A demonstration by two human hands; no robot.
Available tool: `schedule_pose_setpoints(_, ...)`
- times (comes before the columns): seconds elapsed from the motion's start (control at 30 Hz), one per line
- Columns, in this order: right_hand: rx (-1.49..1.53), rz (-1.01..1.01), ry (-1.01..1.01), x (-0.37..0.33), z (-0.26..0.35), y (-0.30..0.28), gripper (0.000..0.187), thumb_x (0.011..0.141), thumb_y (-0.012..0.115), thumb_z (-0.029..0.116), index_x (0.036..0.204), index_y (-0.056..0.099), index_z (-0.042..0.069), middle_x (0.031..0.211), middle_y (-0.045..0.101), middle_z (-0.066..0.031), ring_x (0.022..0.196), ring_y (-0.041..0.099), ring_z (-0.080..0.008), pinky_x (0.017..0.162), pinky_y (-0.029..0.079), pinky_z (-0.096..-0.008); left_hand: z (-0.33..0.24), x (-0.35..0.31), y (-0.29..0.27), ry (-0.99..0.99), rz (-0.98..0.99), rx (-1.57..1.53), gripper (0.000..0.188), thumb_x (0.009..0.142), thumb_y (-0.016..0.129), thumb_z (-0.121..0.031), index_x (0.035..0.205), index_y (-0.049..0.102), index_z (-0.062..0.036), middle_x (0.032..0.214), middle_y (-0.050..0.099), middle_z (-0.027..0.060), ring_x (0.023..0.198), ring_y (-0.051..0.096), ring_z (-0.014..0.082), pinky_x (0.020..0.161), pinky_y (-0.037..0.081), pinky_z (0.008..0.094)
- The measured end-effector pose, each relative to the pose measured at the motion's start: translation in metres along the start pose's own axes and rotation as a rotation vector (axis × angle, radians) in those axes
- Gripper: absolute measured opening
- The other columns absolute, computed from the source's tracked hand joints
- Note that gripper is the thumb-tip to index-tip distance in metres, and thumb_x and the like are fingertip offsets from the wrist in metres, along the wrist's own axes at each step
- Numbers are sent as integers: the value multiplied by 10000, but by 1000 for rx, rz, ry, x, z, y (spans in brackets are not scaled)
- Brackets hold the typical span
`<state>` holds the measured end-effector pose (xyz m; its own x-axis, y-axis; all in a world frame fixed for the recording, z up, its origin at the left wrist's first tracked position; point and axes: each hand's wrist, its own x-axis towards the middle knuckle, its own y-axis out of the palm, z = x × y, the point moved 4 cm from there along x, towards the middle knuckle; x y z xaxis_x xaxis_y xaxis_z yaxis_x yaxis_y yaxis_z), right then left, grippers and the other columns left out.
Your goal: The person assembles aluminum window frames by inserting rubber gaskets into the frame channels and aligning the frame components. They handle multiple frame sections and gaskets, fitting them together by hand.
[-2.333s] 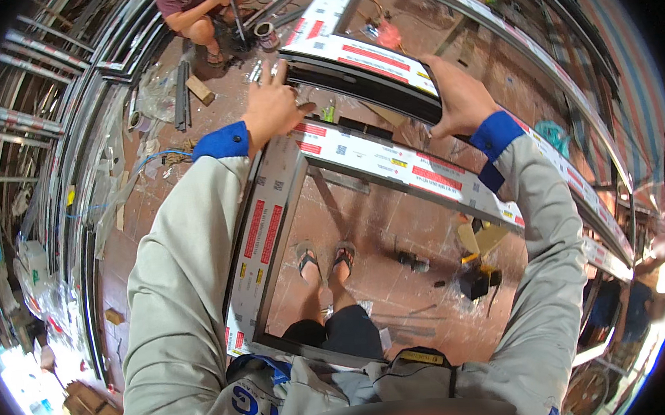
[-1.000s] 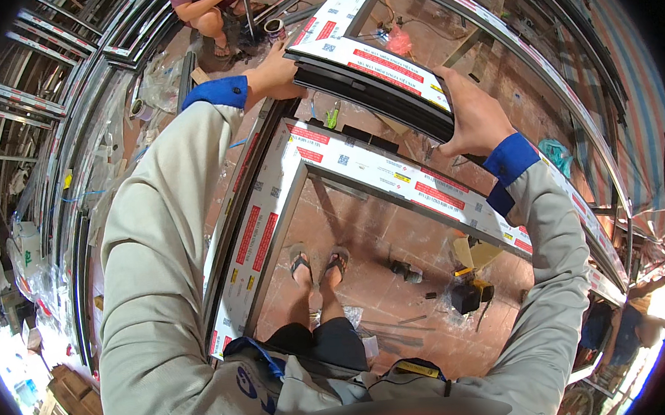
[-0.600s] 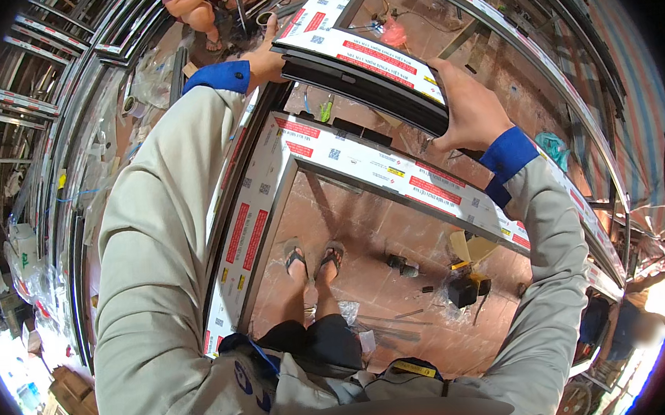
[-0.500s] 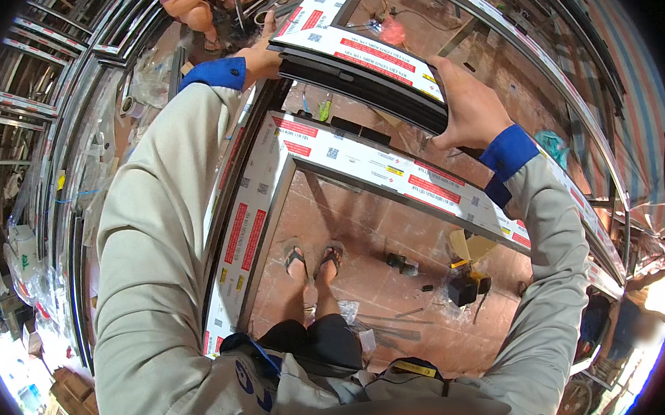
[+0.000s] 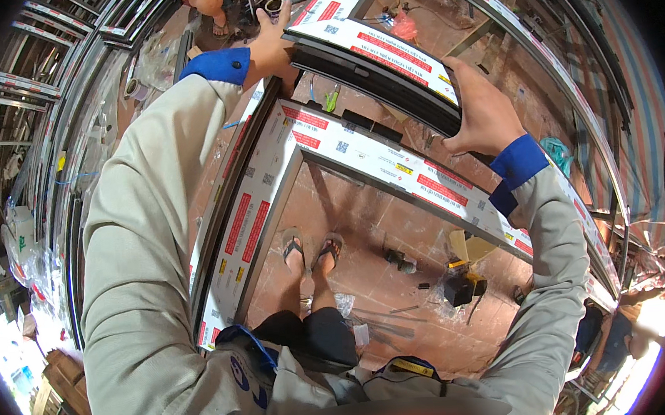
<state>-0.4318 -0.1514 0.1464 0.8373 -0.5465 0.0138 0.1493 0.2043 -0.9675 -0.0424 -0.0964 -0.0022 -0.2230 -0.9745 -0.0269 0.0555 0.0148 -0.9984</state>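
Observation:
A dark metal frame, its faces covered in white film with red labels, spans the upper middle of the view. At its left corner, my left hand grips the end, with a finger raised and others partly hidden below. My right hand clasps the opposite end, its thumb on the near dark edge and its fingers over the far side. Nearer to me lies a second film-covered frame, below the held section. My legs and sandalled feet show through its opening. A small black block sits on its far edge.
A bare-legged person crouches at the far left. Stacked metal frames line the left side. On the tiled floor lie a black tool, offcut strips and a green-handled tool. A striped sheet hangs at right.
The held frame appears slightly right and lower in view. My left hand has shifted at its corner, and its fingers are more spread. My right hand keeps its hold.

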Motion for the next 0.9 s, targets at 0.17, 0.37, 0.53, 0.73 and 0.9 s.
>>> schedule_pose_setpoints(0.17, -5, 25, 51, -5, -4, -1, 1133, 544, 945, 248, 1539, 421, 109, 1291, 683, -231, 1262, 657, -434, 1028, 571, -497, -32, 5, -45, 57, 170, 271, 891, 662, 875, -683, 1402, 784, -196, 1644, 578, 107, 1658, 155, 482, 1213, 156, 845)
schedule_pose_setpoints(0.37, -13, 22, 31, -4, -2, 1, 1140, 536, 956, 226, 1533, 417, 107, 1298, 684, -232, 1271, 653, -434, 1032, 573, -496, -29, 4, -44, 118, 97, 260, 1024, 612, 919, -656, 1511, 671, -234, 1651, 568, 88, 1571, 437, 291, 1248, 144, 822)
schedule_pose_setpoints(0.53, -24, 48, 67, -3, 0, 0, 1139, 541, 956, 228, 1537, 418, 98, 1326, 680, -234, 1282, 650, -434, 1039, 574, -496, -30, -4, -44, 152, 8, 180, 804, 704, 848, -672, 1276, 834, -107, 1493, 697, 130, 1657, 262, 363, 1242, 212, 800)
schedule_pose_setpoints(0.73, -29, 26, 34, -4, 0, 0, 1144, 549, 948, 224, 1554, 417, 93, 1341, 676, -238, 1277, 656, -437, 1037, 575, -488, -30, -6, -48, 106, 183, 186, 707, 709, 840, -649, 1103, 874, -63, 1393, 743, 171, 1679, 181, 415, 1225, 246, 802)
schedule_pose_setpoints(0.9, -23, 43, 59, -7, -3, -1, 1148, 554, 951, 235, 1560, 418, 90, 1348, 674, -240, 1285, 655, -432, 1047, 572, -477, -51, -3, -68, 75, 421, 263, 678, 812, 795, -696, 1180, 860, -130, 1456, 685, 211, 1390, 591, 390, 1246, 279, 681)
